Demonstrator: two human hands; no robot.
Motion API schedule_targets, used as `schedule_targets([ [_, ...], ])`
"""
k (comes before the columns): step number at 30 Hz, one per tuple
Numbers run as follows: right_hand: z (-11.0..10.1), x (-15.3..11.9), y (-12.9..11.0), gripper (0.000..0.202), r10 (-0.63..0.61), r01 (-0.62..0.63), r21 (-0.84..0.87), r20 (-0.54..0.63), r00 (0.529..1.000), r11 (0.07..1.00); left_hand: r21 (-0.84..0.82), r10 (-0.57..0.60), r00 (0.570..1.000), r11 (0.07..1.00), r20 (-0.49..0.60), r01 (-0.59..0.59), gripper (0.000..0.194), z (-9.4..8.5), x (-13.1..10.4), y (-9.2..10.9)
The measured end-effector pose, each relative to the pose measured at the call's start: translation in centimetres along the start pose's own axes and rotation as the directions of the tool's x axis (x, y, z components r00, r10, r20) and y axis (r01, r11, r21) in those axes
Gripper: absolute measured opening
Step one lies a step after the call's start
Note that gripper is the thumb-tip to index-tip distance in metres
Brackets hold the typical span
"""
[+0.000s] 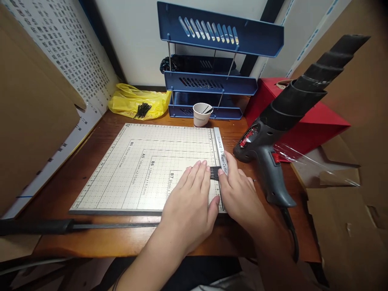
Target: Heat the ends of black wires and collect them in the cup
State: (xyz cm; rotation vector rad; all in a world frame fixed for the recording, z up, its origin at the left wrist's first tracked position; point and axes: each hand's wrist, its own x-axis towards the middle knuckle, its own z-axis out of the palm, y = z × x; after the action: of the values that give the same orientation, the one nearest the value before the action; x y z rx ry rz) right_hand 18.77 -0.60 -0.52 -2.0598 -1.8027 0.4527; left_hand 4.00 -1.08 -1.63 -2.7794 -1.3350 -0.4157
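A paper cutter (145, 133) with a cream gridded board lies flat on the desk. My left hand (190, 194) rests on the board with its fingers stretched out flat, over one end of a row of thin black strips (215, 173). The strips lie side by side and run to the cutter's metal edge rail (218, 141). There my right hand (239, 188) is closed around their other end, its thumb beside them and its fingers bent over the rail; the exact grip is partly hidden. Along the board's front stretches the blade arm with a black handle (36, 227).
Behind the board stand a paper cup (202, 115) holding black pieces and a blue tiered tray (212, 83). A yellow plastic bag (127, 101) with black pieces lies back left. At right, a heat gun (269, 149) leans before a red box (318, 125).
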Motion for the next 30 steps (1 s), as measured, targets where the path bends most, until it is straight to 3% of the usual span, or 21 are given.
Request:
schedule_targets([
  [4,-0.1,0.0,-0.1,0.056,-0.013,0.013,0.004,0.010,1.000,1.000,0.000,-0.005,1.000,1.000,0.006,0.005,0.063,0.0,-0.1,0.0],
  [7,-0.9,0.2,0.4,0.055,-0.001,-0.003,0.120,0.033,0.999,0.993,-0.004,-0.011,1.000,1.000,0.013,0.011,0.063,-0.1,-0.1,0.1],
  [11,-2.1,0.9,1.2,0.054,0.095,-0.078,0.274,-0.052,0.994,0.959,-0.009,-0.018,1.000,1.000,0.010,0.018,0.063,-0.1,0.0,0.1],
  [22,-0.7,0.3,0.0,0.061,-0.010,0.001,0.132,0.063,0.998,0.991,-0.007,-0.005,1.000,1.000,-0.013,0.004,0.061,0.1,-0.1,0.1],
  [28,-1.6,0.8,1.5,0.058,0.043,-0.008,0.235,-0.147,0.988,0.972,-0.012,-0.020,1.000,1.000,0.000,0.020,0.063,0.1,-0.1,0.1],
  [30,-1.6,1.3,1.4,0.060,0.072,-0.029,0.252,-0.163,0.984,0.967,-0.012,-0.022,1.000,1.000,0.003,0.022,0.063,0.0,-0.1,0.1],
])
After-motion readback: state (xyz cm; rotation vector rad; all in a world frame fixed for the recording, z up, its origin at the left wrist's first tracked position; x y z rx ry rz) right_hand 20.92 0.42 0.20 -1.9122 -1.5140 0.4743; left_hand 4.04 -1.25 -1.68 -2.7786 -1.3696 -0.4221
